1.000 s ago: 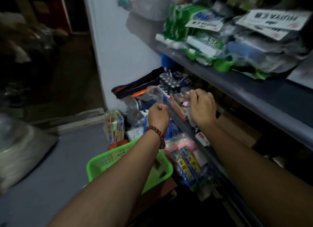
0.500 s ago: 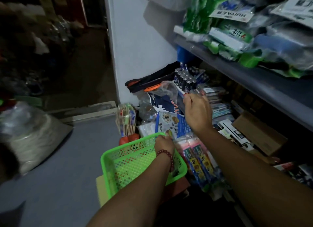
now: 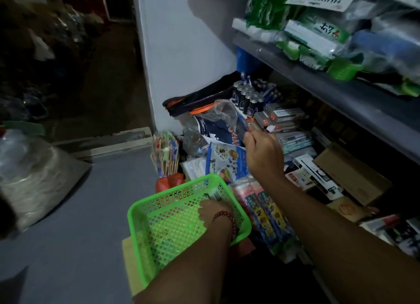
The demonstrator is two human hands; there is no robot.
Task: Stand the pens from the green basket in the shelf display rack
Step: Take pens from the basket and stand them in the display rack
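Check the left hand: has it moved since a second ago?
Yes. The left hand has come down from beside the pen rack on the shelf into the green basket, nearer the person, and now sits at its far end.

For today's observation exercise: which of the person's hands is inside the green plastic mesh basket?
The left hand, wearing a red bead bracelet, is inside the green plastic mesh basket; the right hand is raised by the grey shelf.
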